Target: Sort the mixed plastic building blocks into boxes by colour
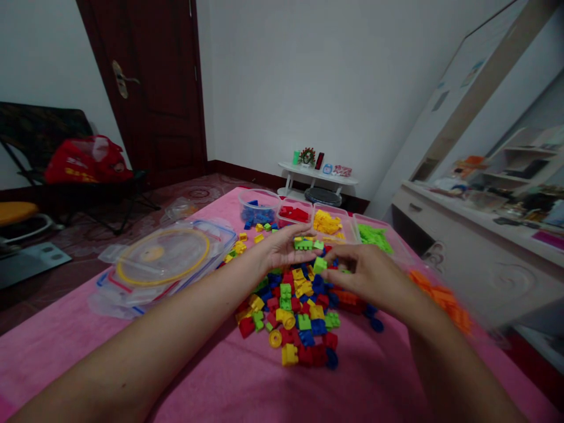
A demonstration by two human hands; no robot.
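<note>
My right hand (352,267) pinches a light green toy brick (320,265) between thumb and fingers, just above the pile. Left of it, my left hand (284,247) is curved with thumb and fingers apart. Green bricks (303,244) show in that gap; whether they touch the hand I cannot tell. Below both hands spreads a mixed pile of red, blue, yellow and green bricks (304,305), with a few round wheel-like pieces (275,338) among them. My forearms and hands hide part of the pile.
Along the far edge of the pink-covered table (211,364) stand clear containers of blue bricks (259,212), red bricks (294,213), yellow bricks (326,222) and green bricks (374,236). Orange bricks (443,299) lie at the right. Stacked clear lids (163,258) occupy the left side.
</note>
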